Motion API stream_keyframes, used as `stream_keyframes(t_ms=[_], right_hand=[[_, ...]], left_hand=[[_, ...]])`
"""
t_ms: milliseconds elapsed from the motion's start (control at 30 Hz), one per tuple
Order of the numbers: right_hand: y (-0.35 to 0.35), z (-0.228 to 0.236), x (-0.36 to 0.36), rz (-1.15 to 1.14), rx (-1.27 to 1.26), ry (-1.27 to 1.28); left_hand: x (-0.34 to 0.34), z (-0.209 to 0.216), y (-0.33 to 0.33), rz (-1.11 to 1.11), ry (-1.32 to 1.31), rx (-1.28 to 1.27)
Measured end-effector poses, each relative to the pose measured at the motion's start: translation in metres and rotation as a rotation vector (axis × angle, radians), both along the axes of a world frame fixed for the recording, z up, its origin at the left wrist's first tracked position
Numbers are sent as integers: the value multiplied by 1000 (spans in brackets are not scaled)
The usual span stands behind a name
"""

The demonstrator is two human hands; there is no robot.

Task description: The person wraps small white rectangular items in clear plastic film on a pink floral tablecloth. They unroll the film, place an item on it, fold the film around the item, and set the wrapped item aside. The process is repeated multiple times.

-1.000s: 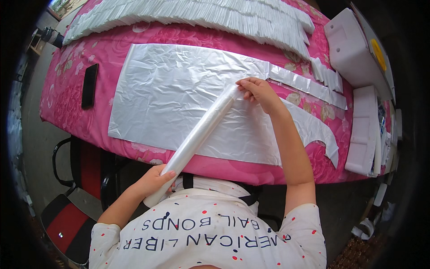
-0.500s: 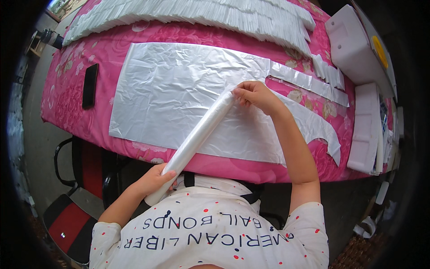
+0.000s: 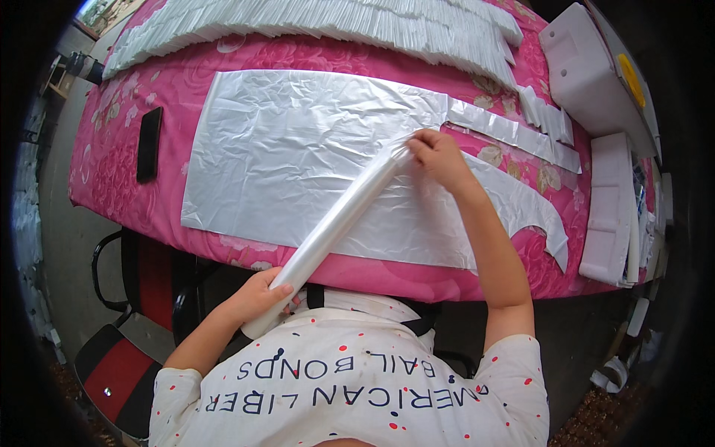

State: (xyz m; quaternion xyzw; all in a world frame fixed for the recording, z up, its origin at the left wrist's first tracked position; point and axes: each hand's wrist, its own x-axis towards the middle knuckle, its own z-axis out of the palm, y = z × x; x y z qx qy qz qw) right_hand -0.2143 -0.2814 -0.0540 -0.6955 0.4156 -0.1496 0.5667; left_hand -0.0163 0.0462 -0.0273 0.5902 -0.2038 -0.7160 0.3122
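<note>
A long, shiny white plastic bag (image 3: 328, 235), folded into a narrow flat tube, slants across my front. Near its lower end, close to my waist, my left hand (image 3: 261, 295) is wrapped round it. My right hand (image 3: 441, 160) pinches the far end, where the plastic is gathered and creased. Beneath it, a wide silvery-white plastic bag (image 3: 275, 141) lies spread flat and wrinkled. Its two handle strips reach to the right, with a curved cut-out between them. My right forearm partly covers this bag.
A pink flowered cloth (image 3: 167, 197) covers the table. Folded white plastic bags (image 3: 313, 22) lie in long overlapping rows at the back. A black phone (image 3: 149, 145) lies at left. White foam boxes (image 3: 588, 67) stand at right; red-and-black chairs (image 3: 119, 372) are at lower left.
My right hand has shifted slightly to the right and away from me along with the far end of the folded bag. My left hand keeps its hold at the lower end.
</note>
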Motion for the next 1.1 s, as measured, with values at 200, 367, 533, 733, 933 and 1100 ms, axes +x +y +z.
stream_keyframes(t_ms=[200, 367, 533, 733, 933, 1100], right_hand=[[-73, -11, -93, -488, -216, 141], [-117, -27, -193, -607, -528, 279], [-99, -24, -165, -532, -404, 124], [-58, 0, -61, -273, -351, 29], [-49, -8, -8, -183, -237, -43], [-52, -9, 1, -141, -269, 3]], left_hand=[[16, 4, 11, -202, -36, 115], [43, 4, 15, -468, -66, 110], [49, 21, -18, -681, -218, -123], [25, 39, -112, -906, -784, -550], [1, 5, -149, -649, -1232, -1370], [-3, -22, -126, -1033, -964, -1419]])
